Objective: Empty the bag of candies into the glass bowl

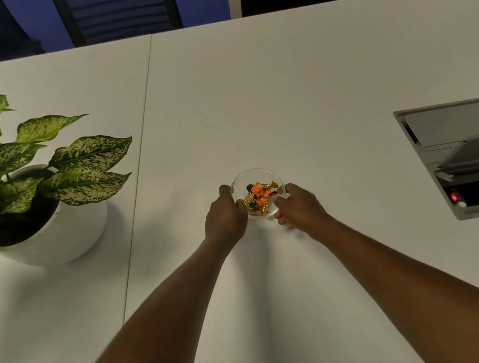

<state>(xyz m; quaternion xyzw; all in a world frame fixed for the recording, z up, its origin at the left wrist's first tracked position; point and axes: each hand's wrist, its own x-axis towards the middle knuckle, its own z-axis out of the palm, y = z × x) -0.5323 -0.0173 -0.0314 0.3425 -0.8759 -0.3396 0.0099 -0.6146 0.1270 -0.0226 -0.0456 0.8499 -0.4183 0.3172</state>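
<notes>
the glass bowl (258, 192) is sitting on the white surface (278, 81), roughly centred in front of the person, and wrapped candies (259, 198) in orange, gold and green are lying heaped inside it. no bag is showing anywhere in view, so the pouring itself appears, by judgement, to be finished, and the step in hand looks like steadying or placing the bowl.

the left hand (225, 216) is cupping the bowl's left wall, its fingers (225, 190) curling round the rim and touching the glass. the right hand (297, 205) is pressing against the right wall, thumb at the rim; its lower fingers are bending under the near edge, and whether they are bearing weight cannot be told. both hands are closing on the bowl, not on any candy.

to do this well: pressure on both sides should be kept even, since smooth glass is liable to slip; the bowl should be kept level so the heap is not spilling over the low rim; any repositioning is better done as a slide on the surface than a lift.

a potted plant (36, 194) is standing well apart to the left, a recessed power unit (477, 162) well apart to the right.
</notes>
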